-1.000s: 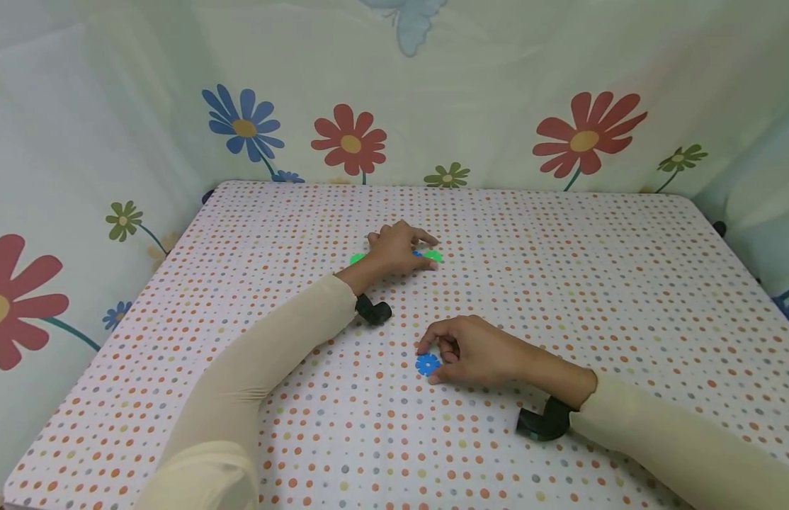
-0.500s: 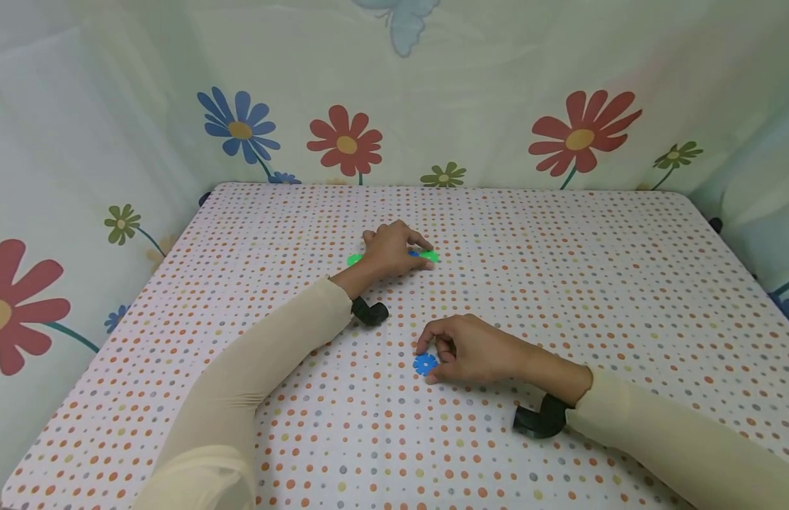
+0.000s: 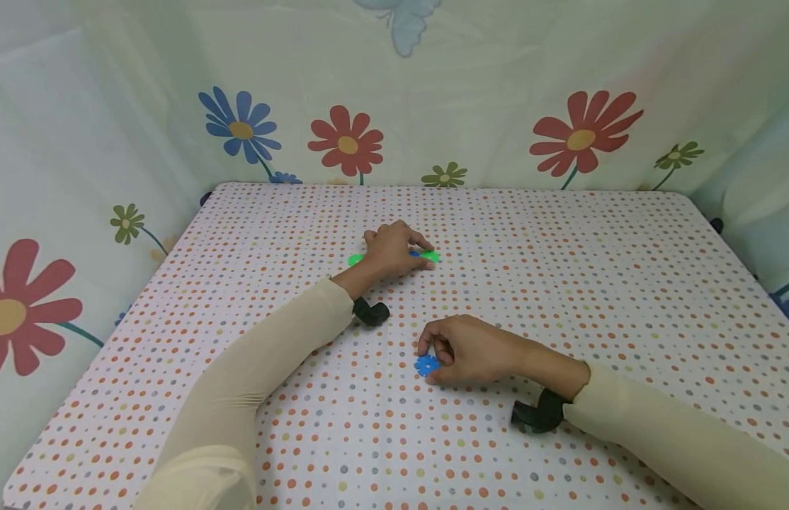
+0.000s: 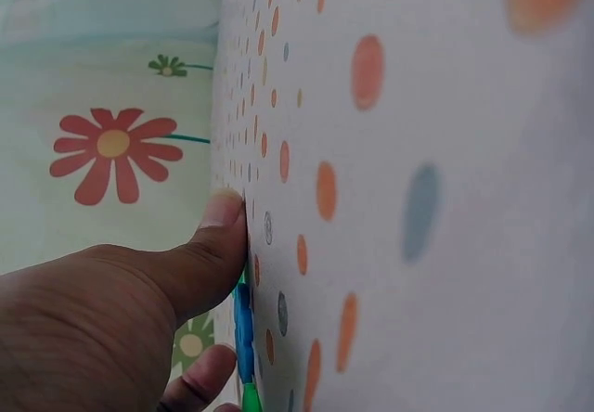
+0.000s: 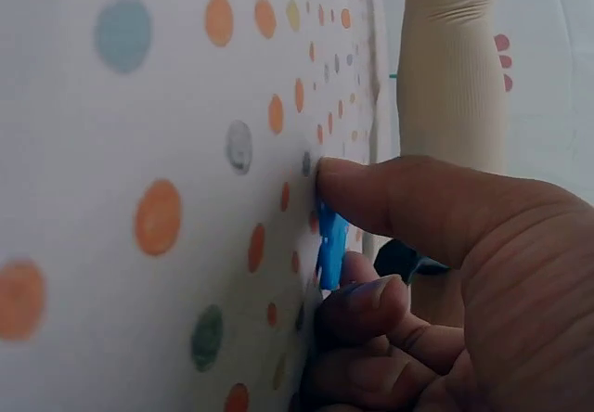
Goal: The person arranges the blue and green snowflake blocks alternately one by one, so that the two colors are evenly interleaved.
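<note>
In the head view my left hand (image 3: 394,251) lies over a row of flat green and blue plastic interlocking discs near the table's middle. Its thumb and forefinger sit either side of the green disc (image 3: 430,256) at the right end; another green disc (image 3: 355,260) shows left of the hand. The left wrist view has a blue disc (image 4: 243,333) of the row beside the thumb. Closer to me, my right hand (image 3: 474,350) pinches a single notched blue disc (image 3: 426,365) between thumb and forefinger, low over the table. In the right wrist view that disc (image 5: 331,250) appears edge-on.
A dotted cloth covers the table (image 3: 560,283). Behind and beside it hangs a flowered curtain (image 3: 471,92). Black wrist mounts (image 3: 540,413) sit under both forearms, close to the tabletop.
My left forefinger has come slightly nearer the green disc at the end of the row. The blue disc in my right hand has tilted a little; both hands stay nearly in place.
</note>
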`<action>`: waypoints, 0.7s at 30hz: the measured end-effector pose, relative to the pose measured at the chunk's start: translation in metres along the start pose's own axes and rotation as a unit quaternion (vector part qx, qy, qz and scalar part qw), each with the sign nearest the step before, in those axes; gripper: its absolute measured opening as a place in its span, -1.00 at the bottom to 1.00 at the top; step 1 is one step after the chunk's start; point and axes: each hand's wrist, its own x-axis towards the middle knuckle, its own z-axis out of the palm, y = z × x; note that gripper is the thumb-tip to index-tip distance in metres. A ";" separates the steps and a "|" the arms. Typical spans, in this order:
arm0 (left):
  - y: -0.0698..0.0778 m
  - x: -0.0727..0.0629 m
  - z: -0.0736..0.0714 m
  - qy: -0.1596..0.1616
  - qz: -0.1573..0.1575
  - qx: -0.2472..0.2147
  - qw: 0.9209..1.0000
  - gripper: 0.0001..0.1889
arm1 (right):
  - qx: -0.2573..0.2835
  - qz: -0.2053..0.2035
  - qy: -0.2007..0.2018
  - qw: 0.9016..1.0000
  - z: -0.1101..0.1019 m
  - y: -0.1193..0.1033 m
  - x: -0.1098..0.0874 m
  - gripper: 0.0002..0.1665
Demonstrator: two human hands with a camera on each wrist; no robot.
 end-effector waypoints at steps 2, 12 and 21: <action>0.000 0.000 0.000 0.001 0.002 -0.001 1.000 -0.68 | -0.012 0.003 -0.005 1.000 0.000 -0.001 0.000 -0.67; -0.001 0.000 0.001 -0.002 0.001 -0.001 1.000 -0.67 | -0.077 0.000 0.018 0.997 0.003 -0.006 -0.004 -0.65; -0.001 0.000 0.001 0.006 0.003 -0.008 1.000 -0.66 | -0.099 0.001 0.034 0.994 -0.009 -0.005 -0.005 -0.68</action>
